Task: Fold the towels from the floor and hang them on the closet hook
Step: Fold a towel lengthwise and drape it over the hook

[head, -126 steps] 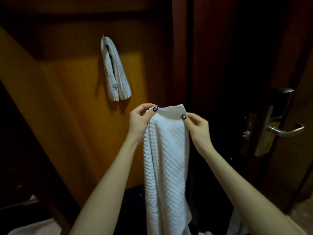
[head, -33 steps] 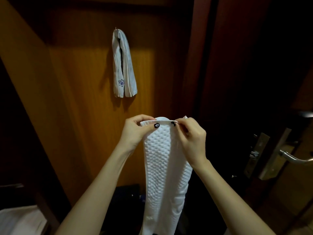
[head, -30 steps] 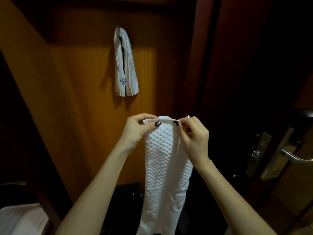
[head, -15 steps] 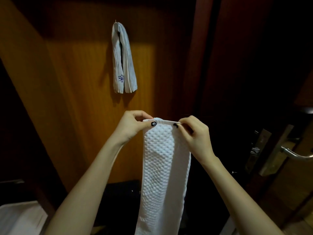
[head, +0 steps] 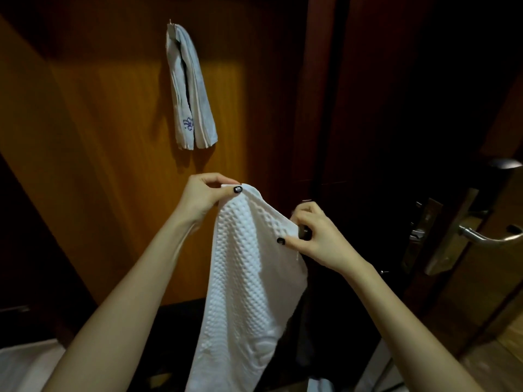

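A white waffle-textured towel [head: 246, 278] hangs lengthwise in front of me, folded into a narrow strip. My left hand [head: 202, 195] pinches its top left corner at chest height. My right hand [head: 314, 236] pinches the right edge a little lower, so the top edge slopes down to the right. Above, a folded pale towel with a blue emblem [head: 188, 91] hangs from a small hook [head: 170, 22] on the wooden closet panel [head: 99, 123].
A dark door with a metal lever handle [head: 486, 236] and lock plate stands at the right. White fabric [head: 22, 366] lies low at the bottom left. More white cloth [head: 319, 386] shows at the bottom edge, right of the hanging towel.
My right hand has slid down and right along the towel's edge, so the top edge now slants. My left hand keeps its pinch on the top corner.
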A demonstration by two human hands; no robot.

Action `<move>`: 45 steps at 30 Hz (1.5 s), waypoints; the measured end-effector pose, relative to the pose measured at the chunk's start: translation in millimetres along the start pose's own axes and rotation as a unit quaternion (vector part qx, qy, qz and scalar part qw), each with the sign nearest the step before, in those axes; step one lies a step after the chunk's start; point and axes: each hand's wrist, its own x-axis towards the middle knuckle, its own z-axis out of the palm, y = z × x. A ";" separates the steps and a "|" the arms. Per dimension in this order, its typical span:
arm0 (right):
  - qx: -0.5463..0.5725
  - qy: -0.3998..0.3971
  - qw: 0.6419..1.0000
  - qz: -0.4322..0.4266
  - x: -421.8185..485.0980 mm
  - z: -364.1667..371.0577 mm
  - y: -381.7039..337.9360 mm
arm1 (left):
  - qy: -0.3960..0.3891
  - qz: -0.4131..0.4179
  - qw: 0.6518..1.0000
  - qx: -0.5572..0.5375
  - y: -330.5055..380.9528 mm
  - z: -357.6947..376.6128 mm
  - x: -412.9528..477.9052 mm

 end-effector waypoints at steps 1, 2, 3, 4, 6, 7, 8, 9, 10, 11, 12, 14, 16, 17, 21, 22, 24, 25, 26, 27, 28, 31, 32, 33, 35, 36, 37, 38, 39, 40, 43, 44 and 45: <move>0.002 -0.024 1.000 0.012 -0.1 -0.5 2.2 | 0.007 -0.002 1.000 -0.010 -1.1 0.5 1.4; 0.006 -0.036 0.999 0.021 -0.7 -1.4 3.9 | 0.013 -0.001 1.000 -0.020 -2.0 1.0 2.5; 0.005 -0.039 0.999 0.026 -0.9 -2.6 4.7 | 0.020 0.001 0.999 -0.028 -2.9 1.1 3.2; -0.010 -0.033 0.999 0.024 -0.7 -4.4 6.2 | 0.025 0.004 0.999 -0.031 -3.8 0.7 4.0; -0.081 -0.016 0.997 0.004 0.5 -9.4 9.5 | 0.030 0.011 0.999 -0.026 -5.8 -2.9 5.2; -0.125 -0.009 0.992 0.001 1.3 -12.3 11.8 | 0.037 0.014 0.999 -0.025 -7.2 -6.1 5.9; -0.161 -0.001 0.987 0.005 1.9 -15.1 14.2 | 0.051 0.012 0.998 -0.029 -9.1 -10.5 6.6; -0.178 0.008 0.984 0.014 2.5 -17.7 17.3 | 0.066 0.008 0.997 -0.038 -11.0 -15.8 7.7; -0.173 0.016 0.985 0.022 3.4 -20.2 21.0 | 0.079 0.006 0.996 -0.046 -12.9 -21.2 8.7; -0.143 0.019 0.989 0.029 4.6 -22.4 24.5 | 0.086 0.008 0.995 -0.046 -14.4 -26.1 9.7; -0.101 0.013 0.994 0.034 6.1 -24.6 26.3 | 0.085 0.014 0.995 -0.039 -15.4 -29.6 10.3; -0.031 -0.011 0.999 0.041 10.1 -28.6 24.8 | 0.080 0.031 0.996 -0.016 -16.8 -33.4 11.4; 0.017 -0.017 0.998 0.049 14.5 -31.4 20.4 | 0.087 0.038 0.995 -0.010 -17.8 -36.1 12.6; 0.031 0.002 0.998 0.048 16.9 -31.9 18.7 | 0.094 0.039 0.995 -0.012 -17.9 -38.0 13.5; 0.016 0.168 0.986 0.005 26.6 -32.0 14.5 | 0.096 0.047 0.994 -0.004 -19.6 -46.0 18.3; 0.015 0.203 0.979 -0.004 30.0 -33.1 11.7 | 0.088 0.044 0.995 0.001 -19.5 -46.9 19.2; 0.027 0.259 0.965 -0.016 37.5 -35.7 6.5 | 0.069 0.020 0.997 -0.004 -20.6 -48.5 19.9; 0.038 0.278 0.960 -0.019 41.0 -37.7 4.7 | 0.053 0.003 0.998 -0.013 -21.6 -49.6 19.1; 0.047 0.292 0.955 -0.020 44.2 -39.7 3.8 | 0.032 -0.012 0.999 -0.023 -22.4 -50.8 17.6; 0.054 0.302 0.952 -0.020 47.0 -41.8 3.6 | 0.007 -0.023 0.999 -0.032 -23.5 -51.6 16.3; 0.056 0.307 0.950 -0.018 49.2 -44.0 4.1 | -0.019 -0.033 0.999 -0.039 -24.4 -52.3 15.0; 0.049 0.300 0.953 -0.011 53.4 -52.3 8.7 | -0.078 -0.057 0.995 -0.019 -24.9 -50.3 13.2; 0.045 0.297 0.954 -0.012 53.8 -55.9 10.8 | -0.093 -0.063 0.994 0.002 -24.4 -48.3 13.5; 0.041 0.295 0.954 -0.013 53.7 -58.6 13.2 | -0.110 -0.068 0.991 0.025 -24.0 -45.9 14.2; 0.035 0.291 0.956 -0.015 52.1 -64.0 18.0 | -0.144 -0.073 0.985 0.063 -22.9 -40.6 15.0; 0.032 0.288 0.957 -0.014 51.1 -66.3 20.1 | -0.155 -0.074 0.982 0.081 -22.3 -37.8 15.8; 0.028 0.285 0.958 -0.011 49.8 -68.4 22.1 | -0.160 -0.070 0.979 0.101 -21.9 -34.7 16.5; 0.025 0.282 0.959 -0.009 48.3 -70.6 24.2 | -0.160 -0.063 0.978 0.122 -21.3 -31.4 17.6; 0.021 0.279 0.960 -0.006 46.9 -73.0 26.3 | -0.155 -0.053 0.977 0.136 -20.9 -27.5 18.6; 0.015 0.275 0.961 -0.006 45.3 -75.9 28.2 | -0.144 -0.045 0.979 0.141 -20.1 -23.8 19.5; -0.009 0.260 0.965 -0.012 38.9 -84.0 31.8 | -0.100 -0.011 0.983 0.154 -18.0 -14.0 22.2; -0.010 0.258 0.966 -0.011 37.0 -85.9 32.5 | -0.087 0.006 0.983 0.163 -17.6 -11.7 22.8; -0.007 0.258 0.966 -0.007 35.1 -86.6 33.6 | -0.081 0.019 0.982 0.169 -18.1 -9.5 22.3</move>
